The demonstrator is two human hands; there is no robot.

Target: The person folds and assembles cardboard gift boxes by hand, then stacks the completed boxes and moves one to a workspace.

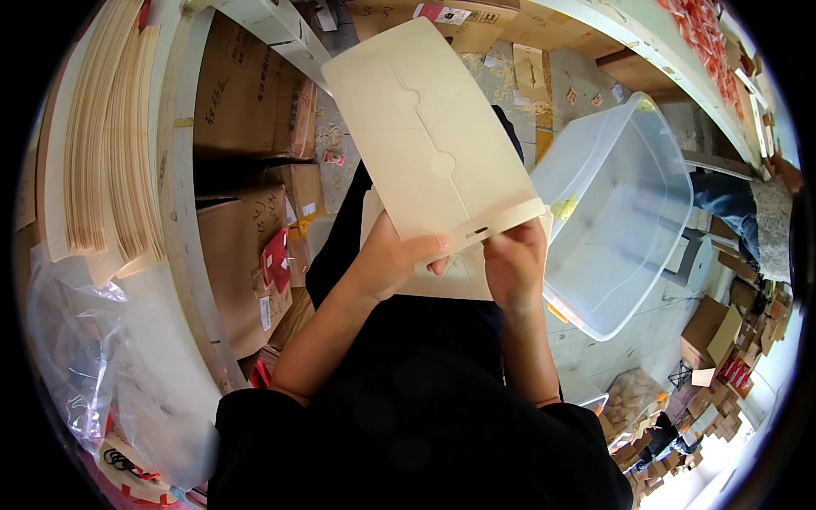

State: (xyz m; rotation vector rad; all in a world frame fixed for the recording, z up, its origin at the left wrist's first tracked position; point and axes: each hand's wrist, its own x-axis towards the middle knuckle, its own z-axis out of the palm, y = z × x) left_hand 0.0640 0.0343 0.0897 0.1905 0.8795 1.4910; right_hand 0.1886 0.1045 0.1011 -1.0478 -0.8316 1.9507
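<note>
A flat cream folding carton with a wavy seam down its middle is held up and tilted in front of me. My left hand grips its near left corner, with the thumb on top. At the near right end, my right hand pinches a narrow folded flap that has a small slot in it. Some of the right fingertips are hidden behind the flap. Below both hands, another flat cream carton piece lies across my lap, partly covered by the held carton and my hands.
To the right leans a large clear plastic bin. At left, stacked flat cartons and a clear plastic bag lie on a table. Cardboard boxes stand beneath it. A person's jeans-clad leg shows at far right.
</note>
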